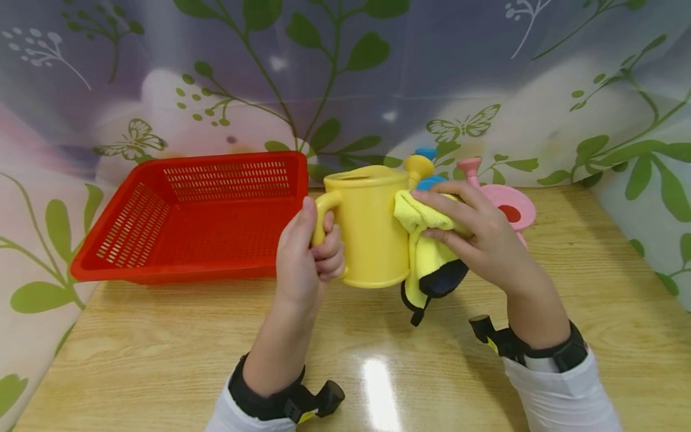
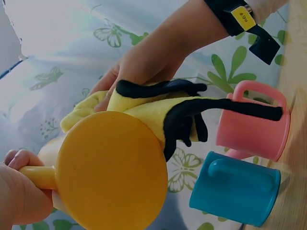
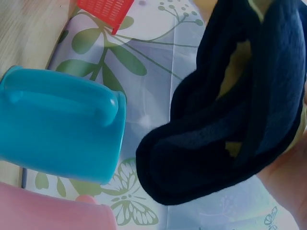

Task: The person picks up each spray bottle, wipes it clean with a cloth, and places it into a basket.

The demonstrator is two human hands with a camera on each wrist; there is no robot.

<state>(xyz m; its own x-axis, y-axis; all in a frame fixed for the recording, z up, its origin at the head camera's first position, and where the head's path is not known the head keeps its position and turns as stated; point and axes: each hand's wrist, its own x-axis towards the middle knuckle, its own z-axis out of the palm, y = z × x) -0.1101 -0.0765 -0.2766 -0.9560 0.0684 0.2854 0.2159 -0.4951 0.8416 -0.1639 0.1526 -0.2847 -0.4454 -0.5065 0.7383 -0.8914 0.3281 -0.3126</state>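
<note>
A yellow watering can (image 1: 375, 234) is held up over the table, its underside turned toward the left wrist camera. My left hand (image 1: 305, 252) grips its handle, fingers curled through the loop. On the can's right side, my right hand (image 1: 480, 231) holds a yellow cloth (image 1: 423, 240) with a dark trim against the wall of the can. The cloth's dark edge and a short loop hang down below the fingers. In the right wrist view the cloth's dark side (image 3: 230, 110) covers most of that hand.
A red slotted basket (image 1: 216, 240) stands at the left on the wooden table (image 1: 189, 348). Behind my right hand are a pink watering can (image 1: 518, 204) and a blue watering can (image 2: 235, 189), side by side. A patterned curtain (image 1: 378, 78) rises along the back.
</note>
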